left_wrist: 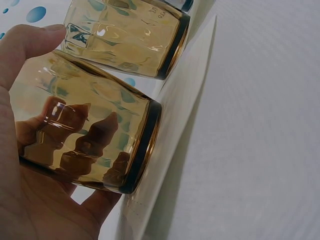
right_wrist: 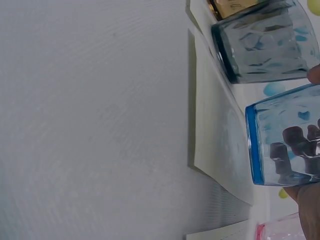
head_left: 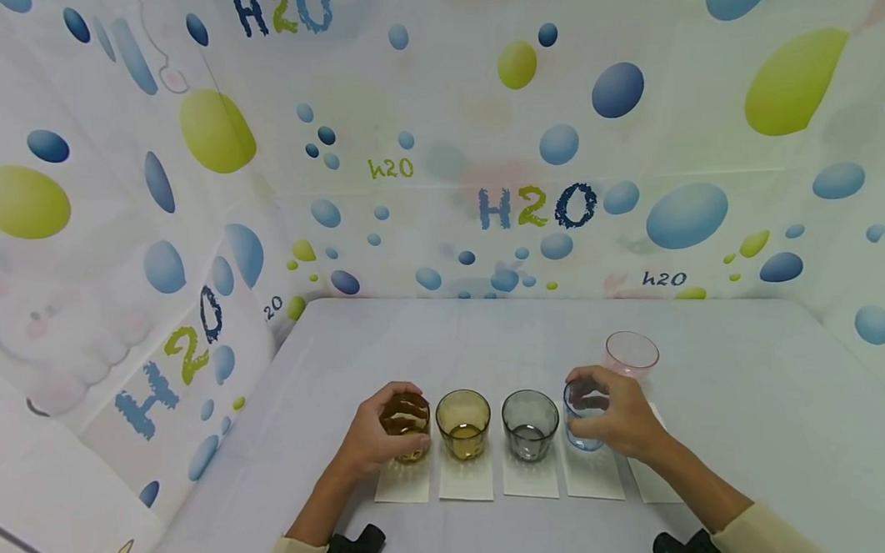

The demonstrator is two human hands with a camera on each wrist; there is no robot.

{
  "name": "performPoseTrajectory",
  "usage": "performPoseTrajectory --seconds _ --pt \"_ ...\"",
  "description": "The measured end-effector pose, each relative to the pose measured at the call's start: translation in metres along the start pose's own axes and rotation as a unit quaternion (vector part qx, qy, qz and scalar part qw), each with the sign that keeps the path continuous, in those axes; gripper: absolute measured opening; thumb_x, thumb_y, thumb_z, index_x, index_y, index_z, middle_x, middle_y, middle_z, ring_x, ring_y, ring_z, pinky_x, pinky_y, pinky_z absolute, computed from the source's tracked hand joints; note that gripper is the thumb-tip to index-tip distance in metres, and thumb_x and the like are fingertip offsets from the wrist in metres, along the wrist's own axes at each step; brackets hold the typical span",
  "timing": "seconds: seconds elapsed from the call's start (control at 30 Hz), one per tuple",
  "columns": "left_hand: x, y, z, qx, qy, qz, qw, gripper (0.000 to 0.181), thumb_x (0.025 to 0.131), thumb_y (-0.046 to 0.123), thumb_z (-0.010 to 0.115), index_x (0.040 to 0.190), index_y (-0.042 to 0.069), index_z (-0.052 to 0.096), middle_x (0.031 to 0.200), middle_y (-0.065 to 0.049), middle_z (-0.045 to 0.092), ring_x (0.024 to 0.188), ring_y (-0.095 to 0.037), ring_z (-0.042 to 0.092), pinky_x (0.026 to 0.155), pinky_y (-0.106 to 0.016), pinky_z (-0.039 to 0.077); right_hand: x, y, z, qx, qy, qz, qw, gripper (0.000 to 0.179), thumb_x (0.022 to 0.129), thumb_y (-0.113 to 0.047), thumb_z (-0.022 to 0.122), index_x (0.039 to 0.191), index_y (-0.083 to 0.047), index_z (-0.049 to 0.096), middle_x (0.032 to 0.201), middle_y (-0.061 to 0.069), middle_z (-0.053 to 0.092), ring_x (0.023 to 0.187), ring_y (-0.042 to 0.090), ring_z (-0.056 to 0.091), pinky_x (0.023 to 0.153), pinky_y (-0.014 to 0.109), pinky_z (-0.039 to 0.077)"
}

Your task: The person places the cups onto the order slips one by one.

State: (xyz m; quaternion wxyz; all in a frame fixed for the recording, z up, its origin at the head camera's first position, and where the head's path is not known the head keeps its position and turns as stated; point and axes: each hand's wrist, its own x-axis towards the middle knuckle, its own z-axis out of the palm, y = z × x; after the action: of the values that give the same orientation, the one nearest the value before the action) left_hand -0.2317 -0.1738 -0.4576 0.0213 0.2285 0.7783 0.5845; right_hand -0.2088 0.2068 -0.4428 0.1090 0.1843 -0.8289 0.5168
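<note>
My left hand [head_left: 371,435] grips a dark amber glass tumbler [left_wrist: 107,100] at the left end of a row, with the thumb on the near side and the fingers seen through the wall behind it. Beside it stands a lighter amber glass [head_left: 462,417], and then a grey glass [head_left: 530,426]. At the row's right, my right hand [head_left: 625,409] holds a clear blue glass [right_wrist: 275,135] between thumb and fingers. Behind the right hand is a pink-rimmed glass [head_left: 634,352], partly covered by that hand.
Pale paper cards lie side by side along the row, among them the left card [head_left: 403,489] and the right card [head_left: 655,487], partly under my right forearm. A white cloth covers the table [head_left: 441,544]. A printed backdrop [head_left: 433,93] with blue and green drops rises behind it.
</note>
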Motion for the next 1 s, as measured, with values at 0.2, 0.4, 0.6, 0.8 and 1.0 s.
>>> performPoseTrajectory --seconds 0.2,0.4,0.6,0.8,1.0 --pt "-0.0003 -0.0004 -0.0001 -0.001 -0.001 0.005 1.0000 0.063 0.077 0.011 0.085 0.132 -0.001 0.056 0.121 -0.014 0.064 0.108 -0.035 0.065 0.089 -0.037 0.056 -0.0020 0.0035 0.0026 -0.004 -0.007 -0.009 0.9999 0.047 0.067 0.008 0.081 0.111 0.002 0.064 0.094 0.008 0.067 0.087 0.025 0.068 0.082 0.039 0.060" --pt "-0.0009 -0.0013 0.0002 -0.006 -0.001 0.004 1.0000 0.063 0.077 0.010 0.085 0.132 -0.001 0.056 0.121 -0.014 0.064 0.108 -0.035 0.065 0.089 -0.036 0.057 -0.0048 0.0050 0.0031 -0.007 -0.009 -0.010 0.9999 0.048 0.068 0.007 0.082 0.112 0.002 0.063 0.096 0.007 0.067 0.089 0.025 0.067 0.082 0.038 0.060" --pt "-0.0016 -0.0024 0.0003 -0.001 0.002 0.002 1.0000 0.063 0.077 0.010 0.085 0.131 -0.001 0.056 0.122 -0.013 0.063 0.108 -0.034 0.065 0.089 -0.036 0.056 -0.0061 0.0058 0.0030 -0.010 -0.011 -0.003 0.9999 0.048 0.067 0.007 0.081 0.111 -0.001 0.064 0.095 0.005 0.067 0.088 0.021 0.067 0.082 0.036 0.060" --pt "-0.0019 -0.0017 0.0002 -0.001 0.002 0.006 1.0000 0.062 0.077 0.009 0.085 0.132 -0.001 0.056 0.121 -0.014 0.063 0.107 -0.033 0.065 0.089 -0.037 0.057 -0.0070 0.0045 0.0030 -0.013 -0.014 -0.008 0.9998 0.049 0.067 0.006 0.081 0.112 -0.003 0.064 0.097 0.006 0.067 0.090 0.022 0.067 0.083 0.038 0.060" --pt "-0.0005 -0.0004 -0.0010 -0.001 0.000 0.007 1.0000 0.062 0.077 0.009 0.084 0.131 -0.001 0.056 0.120 -0.014 0.064 0.106 -0.033 0.066 0.089 -0.040 0.057 -0.0099 0.0025 0.0036 -0.016 -0.020 -0.003 0.9997 0.052 0.066 0.006 0.081 0.114 -0.002 0.063 0.100 0.005 0.066 0.094 0.024 0.066 0.087 0.039 0.059"
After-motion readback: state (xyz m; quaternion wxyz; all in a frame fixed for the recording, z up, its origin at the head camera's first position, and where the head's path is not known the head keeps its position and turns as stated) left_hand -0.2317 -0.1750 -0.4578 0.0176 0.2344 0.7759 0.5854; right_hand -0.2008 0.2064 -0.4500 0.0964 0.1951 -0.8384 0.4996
